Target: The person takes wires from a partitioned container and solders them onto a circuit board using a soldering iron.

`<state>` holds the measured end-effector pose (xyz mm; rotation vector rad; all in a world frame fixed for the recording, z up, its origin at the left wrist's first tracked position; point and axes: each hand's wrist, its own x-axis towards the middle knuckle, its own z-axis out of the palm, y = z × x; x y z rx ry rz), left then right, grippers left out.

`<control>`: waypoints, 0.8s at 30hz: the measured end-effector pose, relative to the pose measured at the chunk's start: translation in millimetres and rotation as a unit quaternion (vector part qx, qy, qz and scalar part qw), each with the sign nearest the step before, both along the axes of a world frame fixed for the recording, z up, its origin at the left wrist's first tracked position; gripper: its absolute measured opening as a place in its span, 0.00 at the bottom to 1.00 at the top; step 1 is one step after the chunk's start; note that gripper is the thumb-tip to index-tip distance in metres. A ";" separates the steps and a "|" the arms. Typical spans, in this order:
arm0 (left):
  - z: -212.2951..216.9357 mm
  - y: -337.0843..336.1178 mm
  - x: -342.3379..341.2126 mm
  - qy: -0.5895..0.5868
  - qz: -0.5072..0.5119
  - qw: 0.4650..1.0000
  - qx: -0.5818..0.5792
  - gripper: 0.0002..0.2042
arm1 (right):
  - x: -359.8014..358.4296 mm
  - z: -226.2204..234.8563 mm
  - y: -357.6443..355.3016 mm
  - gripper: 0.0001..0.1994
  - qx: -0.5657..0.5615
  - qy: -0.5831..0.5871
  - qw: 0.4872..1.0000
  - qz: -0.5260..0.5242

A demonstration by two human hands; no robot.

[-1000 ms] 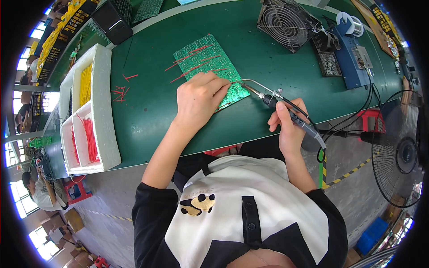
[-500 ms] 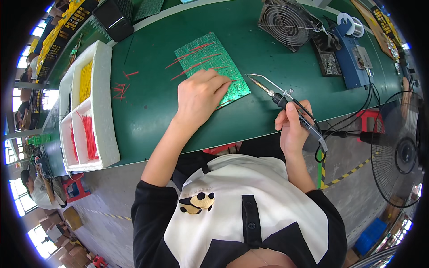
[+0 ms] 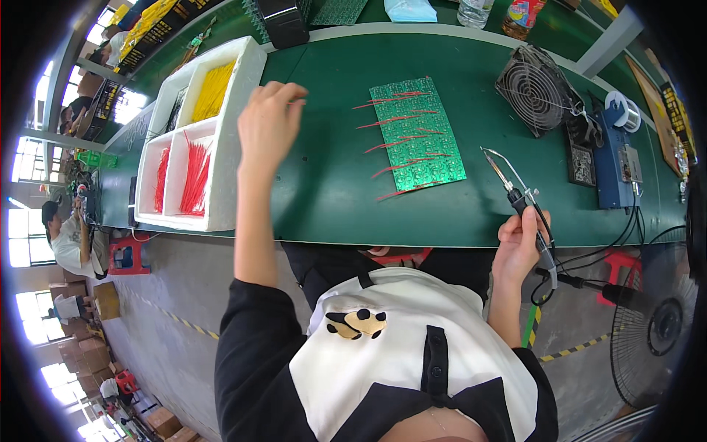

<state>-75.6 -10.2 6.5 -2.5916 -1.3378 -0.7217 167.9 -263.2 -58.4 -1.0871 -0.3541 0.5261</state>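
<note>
Lifted off the board (image 3: pixel 423 127), the left hand (image 3: pixel 266 121) has been carried across to the tray (image 3: pixel 223 184), while the iron (image 3: pixel 519 200) is held clear of the board's right edge. Both hands are well apart: the iron's grip is clasped in the right hand (image 3: pixel 517 247); the left is half curled above the desk (image 3: pixel 331 206), beside the tray's right wall, and whether anything is pinched in it cannot be told. At mid-desk the board is seen lying flat, slightly turned, crossed by rows of red wires (image 3: pixel 387 121) whose ends jut past its left edge.

Wires are probably best taken singly near one end, with the iron's tip, likely hot, kept away from skin and board meanwhile. Those jutting ends lie between left hand and iron and could be snagged on a low return, so a high path is advised.

Yellow wires (image 3: pixel 213 92) are stored in the tray. To the right, a fan (image 3: pixel 534 96), a blue station (image 3: pixel 611 158) and a reel (image 3: pixel 626 114) are set out; trailing cables (image 3: pixel 635 221) might be caught.
</note>
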 end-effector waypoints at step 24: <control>-12.7 52.3 -32.8 0.148 -0.072 0.984 0.074 0.02 | 4.3 3.4 -8.8 0.08 0.034 -0.007 0.999 0.027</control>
